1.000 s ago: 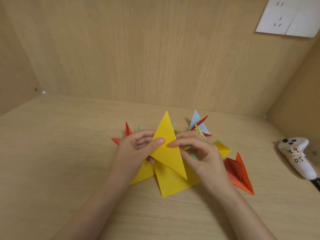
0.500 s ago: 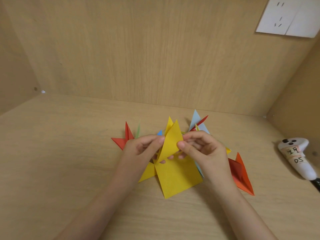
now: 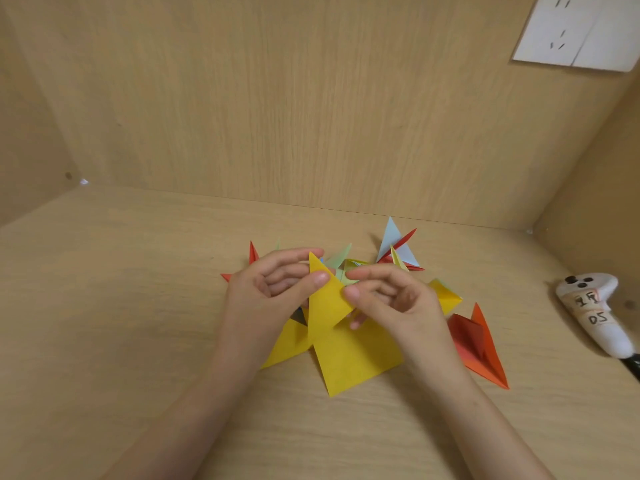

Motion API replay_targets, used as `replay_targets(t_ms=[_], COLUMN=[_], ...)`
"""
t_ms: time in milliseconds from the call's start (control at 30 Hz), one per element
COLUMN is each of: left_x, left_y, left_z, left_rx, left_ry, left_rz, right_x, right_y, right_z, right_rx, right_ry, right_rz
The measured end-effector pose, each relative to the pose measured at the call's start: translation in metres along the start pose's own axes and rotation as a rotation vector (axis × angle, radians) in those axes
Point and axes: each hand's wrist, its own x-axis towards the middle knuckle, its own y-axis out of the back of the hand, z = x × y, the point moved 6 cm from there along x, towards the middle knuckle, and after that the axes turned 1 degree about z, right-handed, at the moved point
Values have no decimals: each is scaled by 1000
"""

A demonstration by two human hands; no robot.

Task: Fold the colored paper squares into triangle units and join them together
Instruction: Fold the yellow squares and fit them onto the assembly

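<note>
A person is holding a yellow folded paper piece (image 3: 327, 301) between both hands above the middle of the light wooden surface (image 3: 138, 306). The left hand (image 3: 266, 292) is closing its grip on the paper's raised pointed flap, thumb in front and forefinger behind the tip. The right hand (image 3: 398, 301) is pinching the flap's right edge between thumb and forefinger, its other fingers curling loosely. The paper's wider lower part is reaching down to the surface toward the camera, overlapping a second yellow folded sheet (image 3: 287, 344) that is lying under the left wrist. Behind the hands, a cluster of pale blue and red folded triangle units (image 3: 396, 245) is standing with points up, and a red folded point (image 3: 253, 254) is showing past the left hand. An orange folded triangle unit (image 3: 483, 346) is lying just right of the right wrist, beside a small yellow folded unit (image 3: 446, 296). A white labelled handheld controller (image 3: 595, 315) is resting well apart at the right edge.
</note>
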Motion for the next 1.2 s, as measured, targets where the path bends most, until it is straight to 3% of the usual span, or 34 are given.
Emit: replay_targets(t_ms=[533, 700, 1200], left_x=[-1, -2, -3], left_y=[2, 5, -2], left_z=[-2, -2, -2], left_rx=[20, -11, -25], left_ry=[50, 29, -11], left_rz=[62, 127, 68], right_x=[-3, -4, -2], right_y=[-2, -6, 1], right_z=[-5, 0, 1], right_rx=[-108, -25, -56], right_ry=[18, -93, -94], right_rz=[22, 28, 61])
